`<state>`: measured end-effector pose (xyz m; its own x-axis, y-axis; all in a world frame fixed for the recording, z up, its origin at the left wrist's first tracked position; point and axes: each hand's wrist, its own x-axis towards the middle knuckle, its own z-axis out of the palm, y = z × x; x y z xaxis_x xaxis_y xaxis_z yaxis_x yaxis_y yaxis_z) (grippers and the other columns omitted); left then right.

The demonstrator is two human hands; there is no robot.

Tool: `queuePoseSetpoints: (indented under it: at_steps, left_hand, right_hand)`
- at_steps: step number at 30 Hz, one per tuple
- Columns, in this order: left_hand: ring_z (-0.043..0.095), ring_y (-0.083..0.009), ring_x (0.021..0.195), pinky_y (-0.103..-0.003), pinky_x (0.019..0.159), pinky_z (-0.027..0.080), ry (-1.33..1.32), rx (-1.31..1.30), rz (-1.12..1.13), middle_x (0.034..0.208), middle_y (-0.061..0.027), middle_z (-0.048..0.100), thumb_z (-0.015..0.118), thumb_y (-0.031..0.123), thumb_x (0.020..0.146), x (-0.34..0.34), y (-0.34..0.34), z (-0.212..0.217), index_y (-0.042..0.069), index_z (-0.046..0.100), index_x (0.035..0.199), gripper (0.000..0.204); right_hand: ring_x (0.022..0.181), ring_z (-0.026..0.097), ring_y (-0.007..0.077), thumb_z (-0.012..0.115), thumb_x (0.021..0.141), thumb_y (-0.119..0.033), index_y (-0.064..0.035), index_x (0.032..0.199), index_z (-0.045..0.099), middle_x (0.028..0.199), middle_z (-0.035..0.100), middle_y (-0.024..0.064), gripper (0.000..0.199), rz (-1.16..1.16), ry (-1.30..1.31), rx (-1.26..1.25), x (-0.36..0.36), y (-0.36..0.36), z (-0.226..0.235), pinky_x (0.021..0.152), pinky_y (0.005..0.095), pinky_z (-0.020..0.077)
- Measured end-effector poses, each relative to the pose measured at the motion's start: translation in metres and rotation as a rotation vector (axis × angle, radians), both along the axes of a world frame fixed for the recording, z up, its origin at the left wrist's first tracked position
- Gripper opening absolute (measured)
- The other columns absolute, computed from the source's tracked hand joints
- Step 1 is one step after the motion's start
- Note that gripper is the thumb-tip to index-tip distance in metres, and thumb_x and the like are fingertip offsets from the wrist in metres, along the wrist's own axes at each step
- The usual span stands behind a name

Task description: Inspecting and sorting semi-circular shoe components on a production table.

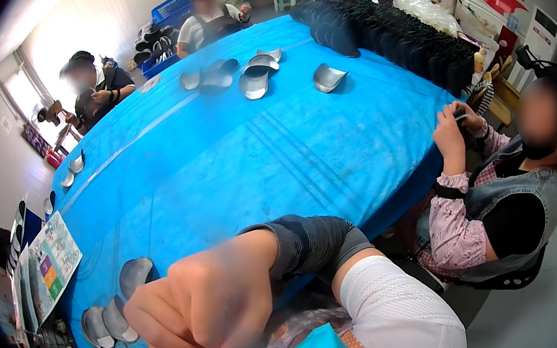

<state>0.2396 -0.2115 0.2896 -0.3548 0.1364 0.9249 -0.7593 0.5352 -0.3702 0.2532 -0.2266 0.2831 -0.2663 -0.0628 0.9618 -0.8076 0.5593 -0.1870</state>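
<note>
My right hand (208, 297) reaches in from the lower right, with a dark band (311, 244) at the wrist and a white sleeve above it. Its fingers are curled and pressed together over the near edge of the table. Whatever they may pinch is hidden beneath the hand. Close to its knuckles lies a curved grey shell-like piece (134, 276). Two more such pieces overlap by the fingers, one grey piece (94, 325) to the left and another (117, 318) partly tucked beside it. My left hand does not show.
A blue-covered table (223, 167) stretches away, with several curved grey pieces (255, 82) further off. Black curved pieces (393, 35) are stacked at the far right. A co-worker (498, 194) sits at the right; two people work along the far left. A printed board (51, 268) stands left.
</note>
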Motion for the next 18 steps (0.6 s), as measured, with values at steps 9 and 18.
queuePoseSetpoints:
  at_steps: [9,18]
  left_hand:
    - [0.054,-0.0074,0.047,-0.017,0.055,0.050,-0.262,-0.025,-0.138,0.052,-0.0058,0.055,0.058,-0.001,0.079,-0.015,0.001,0.015,0.002,0.048,0.055,0.026]
    - [0.045,-0.0163,0.040,-0.036,0.069,0.051,0.403,0.202,0.051,0.047,-0.0034,0.045,0.056,0.024,0.088,-0.174,0.059,-0.020,0.002,0.050,0.061,0.036]
  right_hand:
    - [0.058,0.054,0.0196,0.059,0.088,-0.012,-0.0031,0.048,0.043,0.049,0.043,0.0053,0.044,0.111,0.021,-0.064,-0.034,0.022,0.005,0.070,0.0329,0.0540]
    - [0.053,0.053,0.0190,0.056,0.088,-0.009,0.0025,0.070,0.052,0.062,0.051,0.0081,0.022,0.152,-0.043,0.055,-0.139,0.065,-0.004,0.065,0.0315,0.0523]
